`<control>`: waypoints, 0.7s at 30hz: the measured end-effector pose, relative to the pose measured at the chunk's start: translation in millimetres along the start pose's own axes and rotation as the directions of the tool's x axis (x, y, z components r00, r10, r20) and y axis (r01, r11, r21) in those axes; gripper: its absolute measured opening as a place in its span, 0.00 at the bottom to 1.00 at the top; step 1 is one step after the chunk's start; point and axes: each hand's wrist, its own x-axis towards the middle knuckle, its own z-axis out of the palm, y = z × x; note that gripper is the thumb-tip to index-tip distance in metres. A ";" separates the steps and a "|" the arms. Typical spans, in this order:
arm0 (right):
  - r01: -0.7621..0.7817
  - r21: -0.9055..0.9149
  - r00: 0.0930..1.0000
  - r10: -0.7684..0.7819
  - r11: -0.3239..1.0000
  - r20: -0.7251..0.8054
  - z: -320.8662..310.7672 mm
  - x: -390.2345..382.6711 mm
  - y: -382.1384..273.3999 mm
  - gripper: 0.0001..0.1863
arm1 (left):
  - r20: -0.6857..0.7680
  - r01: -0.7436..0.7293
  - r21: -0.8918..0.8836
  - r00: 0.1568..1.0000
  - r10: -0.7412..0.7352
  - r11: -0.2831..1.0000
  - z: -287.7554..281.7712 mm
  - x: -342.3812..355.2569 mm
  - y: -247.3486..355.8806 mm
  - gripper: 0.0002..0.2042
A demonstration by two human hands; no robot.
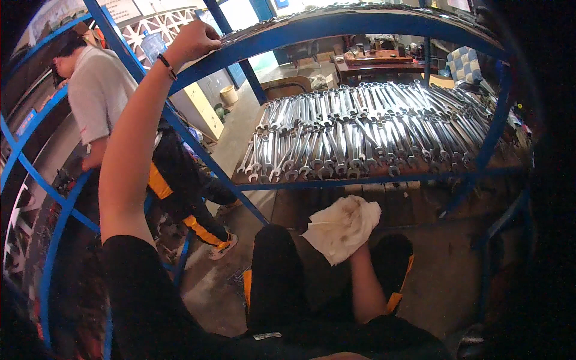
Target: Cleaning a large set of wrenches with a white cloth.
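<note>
My left hand (pixel 198 41) is raised at the left end of the upper blue metal shelf (pixel 318 29), fingers curled over its edge; a dark band circles the wrist. Items lying on that shelf are too foreshortened to make out. My right hand (pixel 360 259) is low, in front of my knees, holding a crumpled, stained white cloth (pixel 341 224) that hides most of its fingers. On the shelf below the upper one, several rows of shiny steel combination wrenches (pixel 366 135) lie packed side by side, their open ends toward me, above and beyond the cloth.
Blue rack posts (pixel 222 177) cross at left and right. At left, a person (pixel 105 96) in a grey top stands bent at another rack (pixel 33 162). Behind are a cluttered desk (pixel 375 67), a checked chair (pixel 462 66), a water bottle (pixel 153 47) and a bucket (pixel 228 95).
</note>
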 end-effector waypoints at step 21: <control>0.089 0.056 0.968 -0.073 0.994 -0.239 -28.7 24.5 -7.4 0.10 | -0.289 -0.206 -0.604 0.957 0.030 0.770 30.5 -177.4 261.6 0.06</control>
